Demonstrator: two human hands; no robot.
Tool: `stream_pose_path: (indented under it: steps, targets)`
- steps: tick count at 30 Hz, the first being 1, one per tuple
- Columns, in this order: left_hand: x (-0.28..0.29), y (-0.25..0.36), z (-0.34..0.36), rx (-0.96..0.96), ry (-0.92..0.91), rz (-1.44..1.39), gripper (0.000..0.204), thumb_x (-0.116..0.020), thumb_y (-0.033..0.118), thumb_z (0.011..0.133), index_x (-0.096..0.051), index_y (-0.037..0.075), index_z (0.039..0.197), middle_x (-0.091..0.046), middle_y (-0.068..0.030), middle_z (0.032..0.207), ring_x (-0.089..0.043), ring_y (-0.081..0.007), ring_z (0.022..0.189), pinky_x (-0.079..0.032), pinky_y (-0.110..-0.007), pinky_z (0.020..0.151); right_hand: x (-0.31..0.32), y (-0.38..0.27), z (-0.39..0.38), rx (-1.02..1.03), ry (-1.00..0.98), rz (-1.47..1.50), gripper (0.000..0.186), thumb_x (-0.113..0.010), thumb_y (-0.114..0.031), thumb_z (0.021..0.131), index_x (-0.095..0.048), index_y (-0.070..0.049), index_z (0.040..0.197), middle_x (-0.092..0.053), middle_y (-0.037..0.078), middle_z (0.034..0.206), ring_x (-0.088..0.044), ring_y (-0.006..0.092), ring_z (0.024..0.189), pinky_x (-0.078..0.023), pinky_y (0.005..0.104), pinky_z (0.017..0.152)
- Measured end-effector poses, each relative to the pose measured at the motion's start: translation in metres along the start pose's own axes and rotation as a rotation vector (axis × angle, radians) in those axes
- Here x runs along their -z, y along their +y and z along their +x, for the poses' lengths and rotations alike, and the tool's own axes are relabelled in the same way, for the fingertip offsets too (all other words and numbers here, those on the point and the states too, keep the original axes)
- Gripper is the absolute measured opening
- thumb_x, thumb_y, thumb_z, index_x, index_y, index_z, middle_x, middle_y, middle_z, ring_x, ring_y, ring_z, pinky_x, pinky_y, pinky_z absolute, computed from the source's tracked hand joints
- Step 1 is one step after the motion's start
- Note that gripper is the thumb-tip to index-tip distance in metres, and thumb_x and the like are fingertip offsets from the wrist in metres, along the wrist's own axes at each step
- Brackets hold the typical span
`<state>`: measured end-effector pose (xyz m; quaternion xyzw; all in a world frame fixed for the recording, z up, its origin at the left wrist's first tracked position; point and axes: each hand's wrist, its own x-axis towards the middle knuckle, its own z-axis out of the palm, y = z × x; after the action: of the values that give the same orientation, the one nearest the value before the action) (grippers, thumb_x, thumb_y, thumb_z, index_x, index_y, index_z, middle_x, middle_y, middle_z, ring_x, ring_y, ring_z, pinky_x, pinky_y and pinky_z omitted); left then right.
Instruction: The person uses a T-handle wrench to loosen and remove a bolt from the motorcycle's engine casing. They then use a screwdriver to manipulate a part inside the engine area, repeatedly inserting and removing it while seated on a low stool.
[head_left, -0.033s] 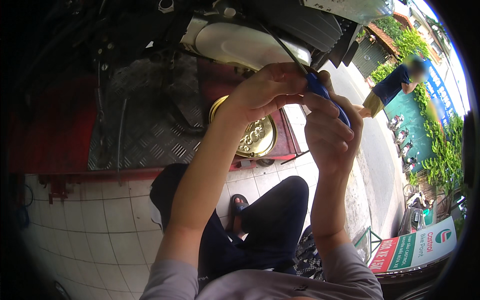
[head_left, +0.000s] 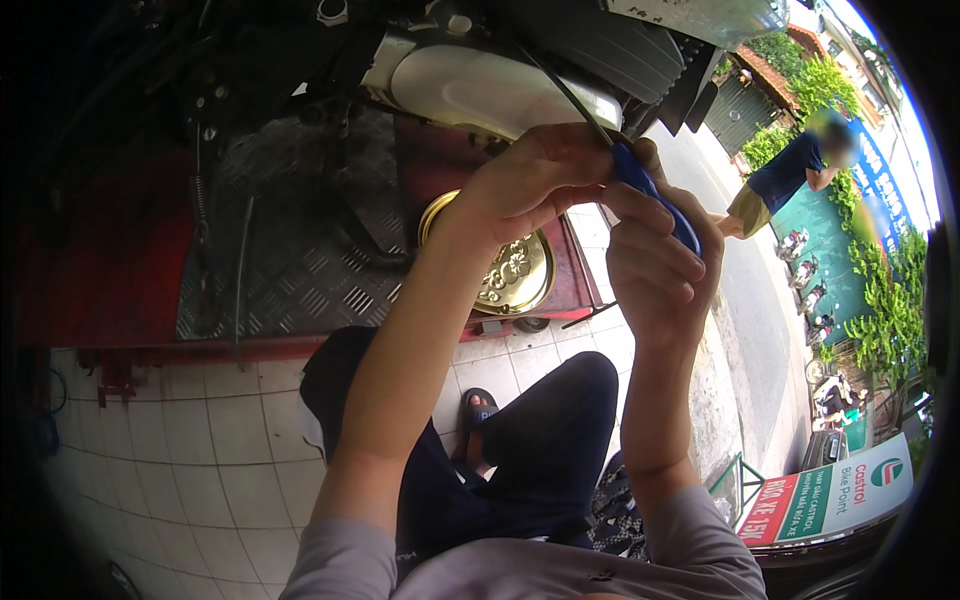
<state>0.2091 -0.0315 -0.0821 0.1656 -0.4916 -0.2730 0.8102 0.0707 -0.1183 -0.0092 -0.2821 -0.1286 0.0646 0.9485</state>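
Observation:
A screwdriver with a blue handle [head_left: 655, 196] slants across the upper middle, its long thin dark shaft running up and left toward the motorcycle. Wrapped around the handle is my right hand [head_left: 655, 250], its fingers curled. My left hand [head_left: 540, 180] has its fingers closed where the shaft meets the handle. Just beyond my hands lies the motorcycle's silver cylindrical part [head_left: 480, 90], and above it a dark ribbed cover [head_left: 610, 50]. The screwdriver's tip is lost in the dark machine parts.
Below the motorcycle is a red lift platform [head_left: 130, 250] with a dark tread plate [head_left: 290, 260]. A gold embossed round tin [head_left: 515, 275] sits at its right end, partly behind my left forearm. A person [head_left: 790, 170] stands by the road at right, near a sign board [head_left: 840, 490].
The fingers of my right hand have shifted very slightly on the screwdriver handle. The person by the road has moved a little to the right.

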Motion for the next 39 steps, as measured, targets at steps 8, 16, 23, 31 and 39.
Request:
stream_pose_path:
  steps: [8,16,23,31,39]
  targets:
    - [-0.012,0.014,-0.003,0.042,0.165,-0.022,0.017,-0.066,0.005,0.086,-0.066,-0.001,0.102,-0.068,-0.0100,0.095,-0.064,-0.0174,0.084,-0.053,-0.031,0.080,-0.036,0.005,-0.026,0.552,0.229,-2.224,0.040,-0.059,-0.009,0.083,-0.057,-0.002,0.122,-0.063,0.010,0.073,-0.058,0.0141,0.055,-0.045,0.0250,0.055]
    - [-0.013,0.014,-0.006,0.068,0.192,-0.056,0.013,-0.065,0.004,0.087,-0.066,-0.001,0.099,-0.068,-0.0089,0.091,-0.063,-0.0162,0.082,-0.051,-0.028,0.073,-0.023,-0.005,-0.012,0.483,0.051,-2.210,0.016,-0.063,-0.001,0.078,-0.068,-0.004,0.092,-0.065,0.011,0.070,-0.061,0.0130,0.056,-0.044,0.0268,0.053]
    - [-0.018,0.013,-0.001,0.027,0.186,-0.019,0.014,-0.065,0.005,0.087,-0.066,-0.001,0.100,-0.068,-0.0073,0.091,-0.063,-0.0150,0.080,-0.051,-0.028,0.072,-0.016,0.014,-0.004,0.762,0.355,-1.781,0.017,-0.062,-0.002,0.084,-0.059,0.003,0.100,-0.066,0.006,0.071,-0.064,0.0088,0.067,-0.044,0.0190,0.057]
    - [-0.016,0.015,-0.005,0.101,0.224,0.144,0.025,-0.065,0.016,0.091,-0.063,0.000,0.110,-0.067,-0.0073,0.095,-0.063,-0.0163,0.081,-0.052,-0.028,0.073,-0.019,-0.002,-0.005,0.849,0.169,-2.281,0.010,-0.066,-0.002,0.079,-0.061,-0.001,0.088,-0.061,0.010,0.068,-0.063,0.0183,0.057,-0.045,0.0263,0.054]
    - [-0.028,0.022,-0.003,0.172,0.299,0.159,0.024,-0.066,0.023,0.091,-0.066,0.001,0.102,-0.068,-0.0065,0.084,-0.065,-0.0153,0.079,-0.053,-0.029,0.071,-0.035,-0.016,-0.008,0.714,-0.146,-2.606,0.022,-0.072,0.001,0.073,-0.065,-0.002,0.094,-0.060,0.009,0.071,-0.061,0.0213,0.058,-0.047,0.0291,0.055]
